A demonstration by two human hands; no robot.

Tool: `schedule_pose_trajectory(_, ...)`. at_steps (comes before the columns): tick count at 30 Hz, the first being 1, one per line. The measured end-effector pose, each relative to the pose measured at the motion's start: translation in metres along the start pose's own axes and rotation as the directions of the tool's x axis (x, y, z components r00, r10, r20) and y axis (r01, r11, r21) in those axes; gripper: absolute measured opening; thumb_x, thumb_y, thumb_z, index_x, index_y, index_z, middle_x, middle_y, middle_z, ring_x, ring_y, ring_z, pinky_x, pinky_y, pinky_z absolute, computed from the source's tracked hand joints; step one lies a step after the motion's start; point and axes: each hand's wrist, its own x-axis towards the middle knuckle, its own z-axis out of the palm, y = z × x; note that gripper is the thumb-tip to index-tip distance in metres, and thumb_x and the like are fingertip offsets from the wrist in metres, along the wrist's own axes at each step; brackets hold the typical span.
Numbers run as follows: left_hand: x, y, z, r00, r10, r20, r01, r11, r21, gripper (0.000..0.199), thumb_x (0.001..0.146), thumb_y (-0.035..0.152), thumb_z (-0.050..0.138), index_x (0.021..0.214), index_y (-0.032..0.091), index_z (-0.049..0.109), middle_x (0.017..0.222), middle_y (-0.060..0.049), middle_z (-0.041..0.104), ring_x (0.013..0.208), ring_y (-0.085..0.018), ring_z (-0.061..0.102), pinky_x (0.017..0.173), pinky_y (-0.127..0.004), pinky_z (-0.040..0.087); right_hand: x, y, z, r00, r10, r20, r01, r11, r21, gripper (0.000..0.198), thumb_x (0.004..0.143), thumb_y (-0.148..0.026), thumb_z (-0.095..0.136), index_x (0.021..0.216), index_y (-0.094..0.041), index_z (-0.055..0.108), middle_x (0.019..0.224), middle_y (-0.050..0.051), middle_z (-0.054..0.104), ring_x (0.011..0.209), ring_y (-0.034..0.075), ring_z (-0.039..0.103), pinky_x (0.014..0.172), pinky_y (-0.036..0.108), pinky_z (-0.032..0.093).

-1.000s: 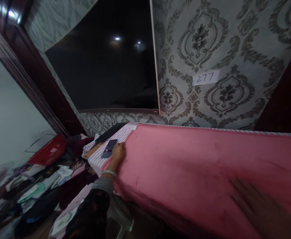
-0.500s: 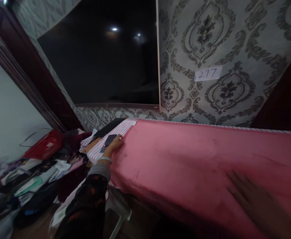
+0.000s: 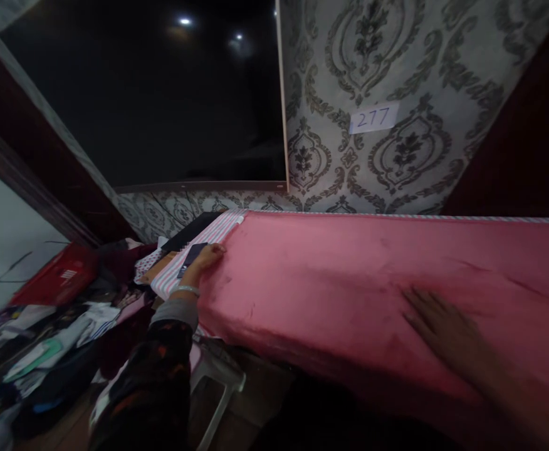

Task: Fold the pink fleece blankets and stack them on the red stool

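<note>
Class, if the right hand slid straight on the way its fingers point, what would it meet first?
The right hand seems to lie flat on the pink cloth, so the striped edging at the far side would probably come first, then the patterned wallpaper; depth there is unclear.

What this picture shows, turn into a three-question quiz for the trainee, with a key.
1. Multiple choice: What does the phone lie on?
A) a chair
B) the striped cloth
C) the red basket
2. True or false: The right hand is open, palm down, over the pink cloth.
3. Fill in: The hand nearer the phone is the ___ hand.

Key:
1. B
2. True
3. Left: the left hand is right by the phone.
</note>
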Motion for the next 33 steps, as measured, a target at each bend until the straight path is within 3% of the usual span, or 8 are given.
schedule_pose_trajectory(6,0.003,0.008,-0.021,0.998,0.059,0.030,-0.057,0.995,-0.083,0.032,0.063,0.036,0.067,0.088,0.016,0.067,0.078,0.000,0.065,0.073,-0.017,0.057,0.069,-0.027,0.048,0.008,0.002,-0.006,0.992,0.049,0.113,-0.046,0.998,-0.033,0.068,0.092,-0.057,0.028,0.146,-0.021,0.051,0.152,0.010,0.047,0.142,0.034,0.040,0.114,0.057,0.035)
schedule_pose_trajectory(11,0.001,0.018,-0.040,0.994,0.104,0.028,-0.100,0.989,-0.104,0.038,0.061,0.043,0.069,0.088,0.016,0.068,0.079,-0.001,0.065,0.077,-0.018,0.058,0.071,-0.028,0.048,0.011,0.002,-0.009,0.991,0.064,0.119,-0.064,0.998,-0.004,0.067,0.092,-0.059,0.032,0.146,-0.025,0.052,0.153,0.008,0.046,0.142,0.035,0.040,0.113,0.056,0.037)
schedule_pose_trajectory(19,-0.008,0.034,-0.071,0.978,0.193,0.085,-0.178,0.972,-0.154,0.054,0.051,0.059,0.076,0.086,0.018,0.075,0.103,-0.008,0.075,0.101,-0.027,0.064,0.092,-0.034,0.048,0.022,0.004,-0.012,0.997,-0.044,0.068,0.039,0.996,0.080,0.057,0.094,-0.051,0.042,0.139,-0.021,0.060,0.145,0.012,0.055,0.138,0.034,0.046,0.112,0.053,0.040)
schedule_pose_trajectory(22,-0.011,0.038,-0.074,0.981,0.172,0.089,-0.152,0.970,-0.191,0.055,0.046,0.061,0.078,0.081,0.018,0.077,0.102,-0.009,0.076,0.105,-0.028,0.063,0.097,-0.036,0.047,0.024,0.003,-0.007,0.997,-0.042,0.068,0.035,0.995,0.096,0.055,0.093,-0.049,0.045,0.138,-0.022,0.061,0.144,0.012,0.055,0.137,0.035,0.046,0.111,0.055,0.040)
schedule_pose_trajectory(26,-0.016,0.040,-0.068,0.994,0.092,0.065,-0.070,0.958,-0.277,0.054,0.041,0.062,0.080,0.073,0.019,0.074,0.093,-0.008,0.075,0.097,-0.026,0.065,0.092,-0.037,0.050,0.024,0.000,-0.005,0.997,-0.049,0.060,0.042,0.993,0.109,0.051,0.095,-0.047,0.044,0.137,-0.024,0.062,0.145,0.011,0.055,0.138,0.035,0.045,0.111,0.058,0.039)
schedule_pose_trajectory(29,-0.020,0.044,-0.067,0.987,0.074,0.146,-0.032,0.963,-0.268,0.057,0.038,0.060,0.083,0.077,0.020,0.074,0.091,-0.007,0.075,0.091,-0.026,0.065,0.085,-0.036,0.053,0.024,-0.001,-0.007,0.997,-0.054,0.049,0.049,0.993,0.107,0.050,0.095,-0.045,0.045,0.136,-0.023,0.063,0.144,0.011,0.056,0.137,0.035,0.046,0.111,0.058,0.039)
schedule_pose_trajectory(33,-0.021,0.053,-0.071,0.964,0.123,0.234,-0.085,0.982,-0.168,0.057,0.038,0.057,0.084,0.082,0.022,0.073,0.099,-0.006,0.074,0.098,-0.027,0.066,0.088,-0.034,0.054,0.028,-0.006,-0.011,0.995,-0.097,0.006,0.096,0.986,0.133,0.046,0.096,-0.041,0.046,0.132,-0.022,0.066,0.140,0.013,0.059,0.135,0.034,0.049,0.110,0.057,0.041)
